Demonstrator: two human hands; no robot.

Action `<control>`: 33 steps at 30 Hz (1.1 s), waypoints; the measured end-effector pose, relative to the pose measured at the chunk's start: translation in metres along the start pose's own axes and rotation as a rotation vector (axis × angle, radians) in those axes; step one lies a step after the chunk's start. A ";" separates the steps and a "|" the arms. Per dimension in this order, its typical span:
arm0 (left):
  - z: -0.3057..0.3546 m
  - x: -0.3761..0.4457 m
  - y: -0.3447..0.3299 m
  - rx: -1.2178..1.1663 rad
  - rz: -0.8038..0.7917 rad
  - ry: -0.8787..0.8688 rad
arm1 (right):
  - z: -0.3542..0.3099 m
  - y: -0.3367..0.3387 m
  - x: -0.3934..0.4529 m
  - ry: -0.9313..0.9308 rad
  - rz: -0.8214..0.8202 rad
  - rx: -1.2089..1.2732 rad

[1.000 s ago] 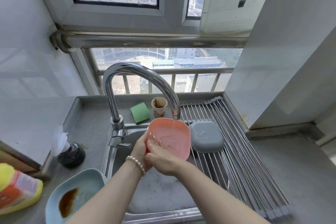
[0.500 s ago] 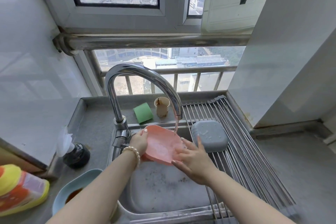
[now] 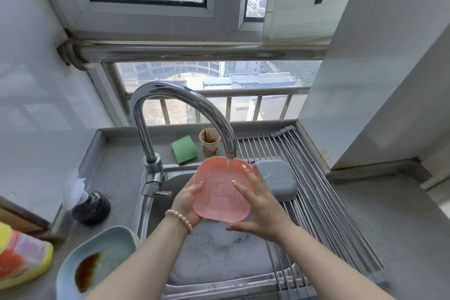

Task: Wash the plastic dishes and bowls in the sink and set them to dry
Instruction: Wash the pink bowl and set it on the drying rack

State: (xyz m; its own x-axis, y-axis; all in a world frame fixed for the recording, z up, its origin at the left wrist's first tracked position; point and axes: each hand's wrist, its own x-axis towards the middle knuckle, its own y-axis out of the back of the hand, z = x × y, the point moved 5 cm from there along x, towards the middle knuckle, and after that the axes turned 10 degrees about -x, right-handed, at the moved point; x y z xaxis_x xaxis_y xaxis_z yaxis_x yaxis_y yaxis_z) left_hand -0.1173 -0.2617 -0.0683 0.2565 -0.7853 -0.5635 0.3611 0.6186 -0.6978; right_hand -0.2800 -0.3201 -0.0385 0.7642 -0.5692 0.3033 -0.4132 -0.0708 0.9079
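Note:
A pink plastic dish [image 3: 216,192] is held tilted under the running faucet [image 3: 185,105], over the sink [image 3: 219,258]. My left hand [image 3: 186,198] grips its left edge, thumb on the rim. My right hand [image 3: 258,209] lies with spread, straight fingers against the dish's face and right side. A grey-blue dish [image 3: 277,180] lies upside down on the roll-up drying rack [image 3: 323,202] to the right. A light blue dish [image 3: 97,265] with a brown stain sits on the counter at lower left.
A green sponge [image 3: 183,152] and a stained paper cup [image 3: 210,141] stand behind the sink. A dark bottle with white tissue [image 3: 90,204] and a yellow-orange detergent bottle [image 3: 19,258] are at left. A wall corner rises at right.
The pink dish has turned from nearly flat to tilted with its face toward me. My right hand shifted from its right edge onto its face. The view dropped slightly, showing more of the light blue dish.

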 end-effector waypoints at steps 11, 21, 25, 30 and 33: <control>0.023 -0.011 -0.029 0.566 0.015 -0.191 | 0.012 -0.019 -0.007 -0.544 -0.027 0.904; 0.005 0.003 -0.018 0.989 0.094 -0.344 | 0.025 -0.026 0.026 -1.102 -0.298 0.965; -0.011 0.025 -0.026 0.930 0.244 -0.263 | 0.040 -0.017 0.027 -1.022 -0.119 0.732; -0.060 0.045 -0.045 0.838 0.145 -0.100 | 0.089 -0.004 -0.002 -1.117 -0.040 0.537; -0.084 0.055 -0.061 0.818 0.069 -0.010 | 0.120 0.004 -0.013 -1.135 -0.029 0.503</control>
State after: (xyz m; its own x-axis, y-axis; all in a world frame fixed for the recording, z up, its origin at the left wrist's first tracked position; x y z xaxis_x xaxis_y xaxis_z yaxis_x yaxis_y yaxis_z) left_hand -0.2006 -0.3410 -0.0942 0.3087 -0.7487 -0.5867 0.8828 0.4551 -0.1162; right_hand -0.3508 -0.4114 -0.0736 0.0196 -0.9311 -0.3642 -0.7390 -0.2589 0.6220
